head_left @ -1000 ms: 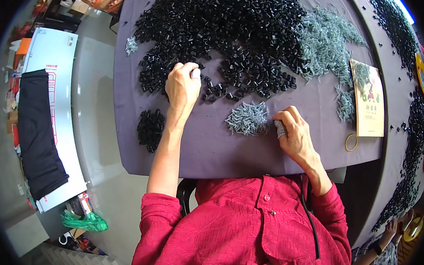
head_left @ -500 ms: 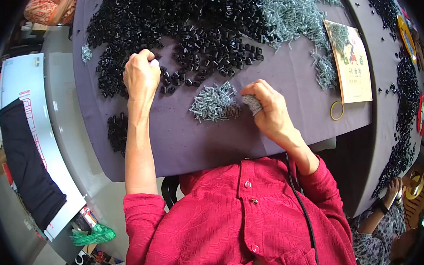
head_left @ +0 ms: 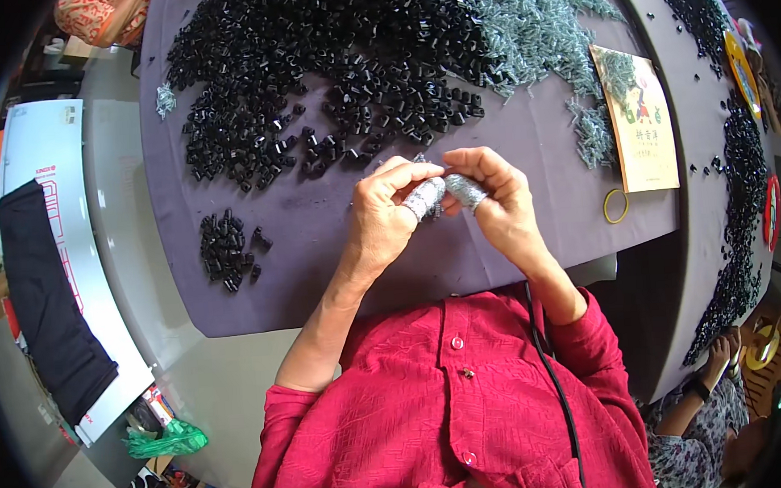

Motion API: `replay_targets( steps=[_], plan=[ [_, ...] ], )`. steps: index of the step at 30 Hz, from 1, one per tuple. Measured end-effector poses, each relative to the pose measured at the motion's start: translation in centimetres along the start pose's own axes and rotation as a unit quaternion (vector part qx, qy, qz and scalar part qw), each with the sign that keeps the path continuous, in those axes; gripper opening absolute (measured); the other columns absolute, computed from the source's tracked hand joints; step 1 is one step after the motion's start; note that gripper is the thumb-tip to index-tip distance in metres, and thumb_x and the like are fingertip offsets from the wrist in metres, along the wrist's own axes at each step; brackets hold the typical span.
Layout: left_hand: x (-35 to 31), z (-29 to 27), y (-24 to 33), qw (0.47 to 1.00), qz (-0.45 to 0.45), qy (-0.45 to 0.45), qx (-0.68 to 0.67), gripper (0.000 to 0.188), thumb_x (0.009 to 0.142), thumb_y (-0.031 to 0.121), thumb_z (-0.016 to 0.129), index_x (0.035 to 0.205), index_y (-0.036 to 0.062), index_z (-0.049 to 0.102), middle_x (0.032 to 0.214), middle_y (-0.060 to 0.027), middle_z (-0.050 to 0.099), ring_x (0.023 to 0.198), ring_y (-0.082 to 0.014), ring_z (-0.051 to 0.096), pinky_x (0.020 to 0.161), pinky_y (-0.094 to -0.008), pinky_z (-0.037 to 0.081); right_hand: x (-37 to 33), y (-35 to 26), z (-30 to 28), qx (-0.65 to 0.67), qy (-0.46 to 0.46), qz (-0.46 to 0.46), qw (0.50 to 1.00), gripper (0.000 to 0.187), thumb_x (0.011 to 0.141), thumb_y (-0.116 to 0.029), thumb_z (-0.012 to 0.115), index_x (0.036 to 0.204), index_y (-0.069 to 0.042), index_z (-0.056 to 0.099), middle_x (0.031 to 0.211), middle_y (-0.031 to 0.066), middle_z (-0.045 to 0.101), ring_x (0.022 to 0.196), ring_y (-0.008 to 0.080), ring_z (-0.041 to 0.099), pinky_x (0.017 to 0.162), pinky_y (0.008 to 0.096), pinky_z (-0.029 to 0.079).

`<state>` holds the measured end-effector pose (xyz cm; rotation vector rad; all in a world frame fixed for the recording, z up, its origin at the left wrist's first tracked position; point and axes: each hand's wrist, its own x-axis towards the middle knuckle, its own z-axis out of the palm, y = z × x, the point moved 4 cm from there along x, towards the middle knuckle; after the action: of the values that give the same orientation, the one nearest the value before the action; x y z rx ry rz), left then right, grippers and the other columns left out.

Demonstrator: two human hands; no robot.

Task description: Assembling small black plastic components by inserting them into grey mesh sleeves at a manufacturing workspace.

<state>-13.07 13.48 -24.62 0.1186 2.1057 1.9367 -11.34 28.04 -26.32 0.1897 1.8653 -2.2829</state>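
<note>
My left hand point(head_left: 380, 218) and my right hand point(head_left: 506, 206) meet in front of my chest, just above the table's near part. Both have their fingers pinched together, thumb tips nearly touching. A grey wrapping covers each thumb. Whatever is between the fingertips is too small and hidden to name. Behind the hands, the small heap of clear, screw-like pieces is almost wholly covered. Farther off spreads a large heap of small black plastic pieces point(head_left: 334, 59). To the left of my left hand lies a smaller group of black pieces point(head_left: 225, 250).
A large heap of clear pieces point(head_left: 529, 30) lies at the far right, beside a yellowish booklet point(head_left: 648, 143) and a yellow ring point(head_left: 616, 205). On the right-hand table point(head_left: 673, 334) are more black pieces point(head_left: 740, 187); another person's hand point(head_left: 719, 358) rests near them.
My left hand has come from the black heap rightward and nearer, up to my right hand, which stays almost in place. The small clear heap is now covered by the hands.
</note>
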Motion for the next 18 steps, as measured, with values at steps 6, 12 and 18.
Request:
replay_targets(
  steps=[6,12,18],
  plan=[
    [-0.3,0.2,-0.5,0.997,0.006,0.032,0.074,0.008,0.081,-0.002,0.063,0.089,0.0005,0.064,0.081,-0.0063,0.062,0.071,-0.012,0.06,0.061,-0.026,0.047,-0.1,0.3,0.1,-0.042,-0.027,0.005,0.999,0.032,0.079,0.015,0.045,0.105,0.001,0.057,0.087,0.0087,0.064,0.074,0.0129,0.062,0.068,0.0258,0.052],
    [-0.8,0.5,-0.9,0.965,0.104,0.1,0.218,0.005,0.084,0.001,0.056,0.088,0.0012,0.059,0.072,-0.0119,0.062,0.062,-0.0228,0.061,0.055,-0.0325,0.047,0.2,0.2,0.5,-0.222,-0.005,-0.095,0.97,0.031,0.072,0.016,0.044,0.095,-0.001,0.054,0.083,0.0116,0.058,0.075,0.0233,0.059,0.068,0.0323,0.048],
    [-0.9,0.2,-1.0,0.943,0.055,0.134,0.299,0.008,0.085,0.011,0.058,0.083,0.0036,0.057,0.07,-0.0185,0.06,0.067,-0.0396,0.06,0.056,-0.0453,0.046,0.5,0.4,-0.2,-0.324,0.041,-0.149,0.933,0.028,0.07,0.014,0.047,0.092,-0.002,0.053,0.085,0.0149,0.053,0.078,0.0313,0.056,0.071,0.0348,0.046]
  ],
)
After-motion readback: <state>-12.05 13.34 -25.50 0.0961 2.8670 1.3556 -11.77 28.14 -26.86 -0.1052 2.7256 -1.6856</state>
